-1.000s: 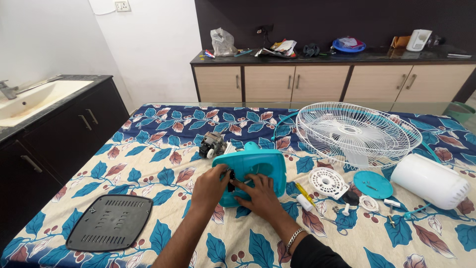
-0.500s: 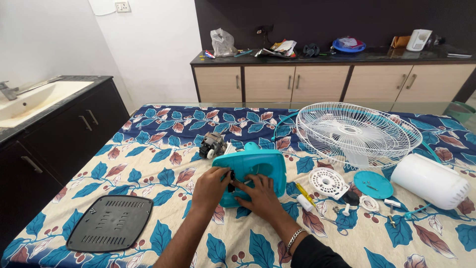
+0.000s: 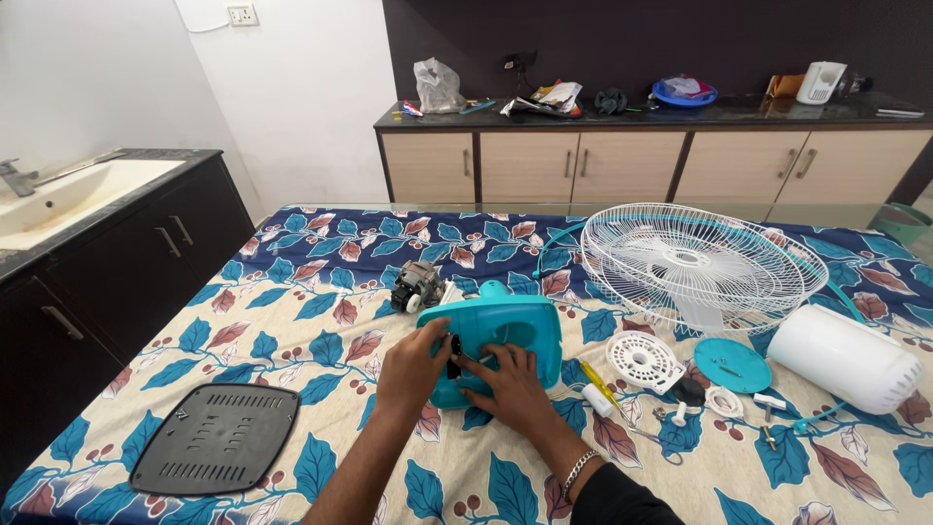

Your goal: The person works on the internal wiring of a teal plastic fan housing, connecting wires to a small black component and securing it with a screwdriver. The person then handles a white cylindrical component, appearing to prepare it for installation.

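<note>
Both your hands unmoved since earlier: left hand [image 3: 413,365] pinches black knob [image 3: 454,348], right hand [image 3: 510,389] fingers spread flat on teal housing [image 3: 505,331].

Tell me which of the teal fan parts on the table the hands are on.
The big teal housing, under both the left hand and right hand. The small teal round cap lies untouched to the right, beside the white cylinder.
</note>
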